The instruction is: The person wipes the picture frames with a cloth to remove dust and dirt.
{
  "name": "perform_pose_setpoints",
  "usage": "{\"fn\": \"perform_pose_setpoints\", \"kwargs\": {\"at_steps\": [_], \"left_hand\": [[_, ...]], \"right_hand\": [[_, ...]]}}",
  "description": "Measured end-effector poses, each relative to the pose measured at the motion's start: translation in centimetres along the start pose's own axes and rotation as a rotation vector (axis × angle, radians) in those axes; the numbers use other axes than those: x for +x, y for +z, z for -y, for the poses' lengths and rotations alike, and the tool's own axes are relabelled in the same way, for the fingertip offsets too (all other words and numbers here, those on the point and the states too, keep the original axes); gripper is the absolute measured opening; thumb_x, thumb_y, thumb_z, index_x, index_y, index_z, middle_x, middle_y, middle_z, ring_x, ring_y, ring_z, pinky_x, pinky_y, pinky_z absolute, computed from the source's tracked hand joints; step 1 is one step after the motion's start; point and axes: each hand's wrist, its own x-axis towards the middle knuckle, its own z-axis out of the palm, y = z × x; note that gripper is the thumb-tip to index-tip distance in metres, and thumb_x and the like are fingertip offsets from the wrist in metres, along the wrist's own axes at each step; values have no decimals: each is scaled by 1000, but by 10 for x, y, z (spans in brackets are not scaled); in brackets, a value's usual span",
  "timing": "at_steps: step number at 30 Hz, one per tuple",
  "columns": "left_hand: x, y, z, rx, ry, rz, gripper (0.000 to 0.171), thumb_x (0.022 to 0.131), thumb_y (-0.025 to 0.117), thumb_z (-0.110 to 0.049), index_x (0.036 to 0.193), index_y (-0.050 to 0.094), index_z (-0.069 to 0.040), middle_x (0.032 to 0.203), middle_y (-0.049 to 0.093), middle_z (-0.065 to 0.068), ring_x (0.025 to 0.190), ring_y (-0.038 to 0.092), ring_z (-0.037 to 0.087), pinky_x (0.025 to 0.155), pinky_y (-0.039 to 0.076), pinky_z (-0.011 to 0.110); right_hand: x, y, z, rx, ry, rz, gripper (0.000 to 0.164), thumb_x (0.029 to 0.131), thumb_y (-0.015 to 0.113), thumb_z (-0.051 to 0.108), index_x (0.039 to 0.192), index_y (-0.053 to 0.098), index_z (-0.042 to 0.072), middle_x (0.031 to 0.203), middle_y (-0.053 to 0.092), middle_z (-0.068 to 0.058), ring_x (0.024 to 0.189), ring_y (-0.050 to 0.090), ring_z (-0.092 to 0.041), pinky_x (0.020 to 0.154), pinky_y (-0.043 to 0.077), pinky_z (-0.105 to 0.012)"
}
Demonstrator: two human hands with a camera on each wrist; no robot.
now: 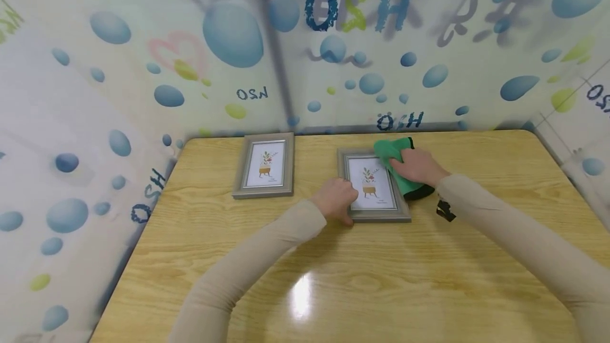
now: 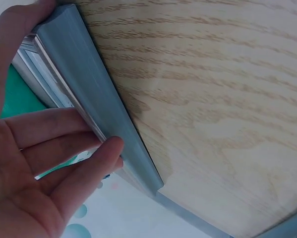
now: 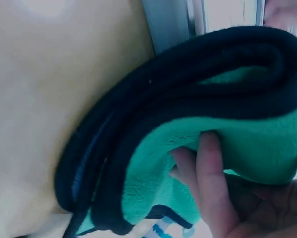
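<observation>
A grey picture frame (image 1: pixel 409 210) with a potted-plant print lies on the wooden table. My left hand (image 1: pixel 336 200) holds its left side, the thumb at the near corner and the fingers over the edge. In the left wrist view, the left hand's fingers (image 2: pixel 108 153) bend onto the frame's grey border (image 2: pixel 84 74). My right hand (image 1: pixel 419 167) grips a folded green cloth (image 1: pixel 392 149) with black edging over the frame's upper right side. The right wrist view has that hand's fingers (image 3: pixel 210 163) pressed into the green cloth, whose folds hide part of the frame.
A second, matching picture frame (image 1: pixel 240 173) lies to the left on the wooden table (image 1: pixel 200 258). Behind the table stands a wall (image 1: pixel 305 68) with blue and green spots and lettering. Another patterned wall (image 1: pixel 57 136) runs along the left.
</observation>
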Motion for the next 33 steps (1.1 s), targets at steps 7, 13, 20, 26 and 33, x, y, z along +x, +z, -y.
{"fn": "perform_pose_setpoints", "kwargs": {"at_steps": [7,13,20,26,33], "left_hand": [[-4,-1,5,-9,-2,-17,49,68,80,-57,85,72,-13,81,67,0,70,57,12,66,51,26],[-5,0,6,-21,-18,-11,49,68,79,-59,85,71,-14,81,65,-1,70,57,12,66,51,26],[-7,-3,3,-35,-25,5,48,68,79,-59,85,69,-14,83,65,-1,71,57,13,64,51,26],[-7,1,2,-29,-13,-4,46,69,79,-58,79,66,-15,80,64,-1,71,58,12,65,52,27],[-9,1,4,-52,17,-49,44,70,80,-56,68,61,-16,69,60,-4,63,56,11,61,52,27]], "right_hand": [[-33,5,10,-34,-95,5,35,99,45,26,69,43,9,56,42,-3,46,43,-16,43,35,-27],[-24,8,17,-2,-126,-44,22,100,44,15,88,49,-2,57,44,-6,45,44,-17,43,36,-29],[10,22,36,-84,-63,-75,29,100,45,6,115,46,-18,80,57,-24,68,61,-34,56,50,-42],[21,42,67,-184,-186,-66,24,97,48,3,112,52,-15,92,57,-28,87,59,-41,73,52,-49],[31,45,71,29,-442,70,41,99,41,0,139,42,-7,138,46,-28,122,48,-42,101,39,-51]]}}
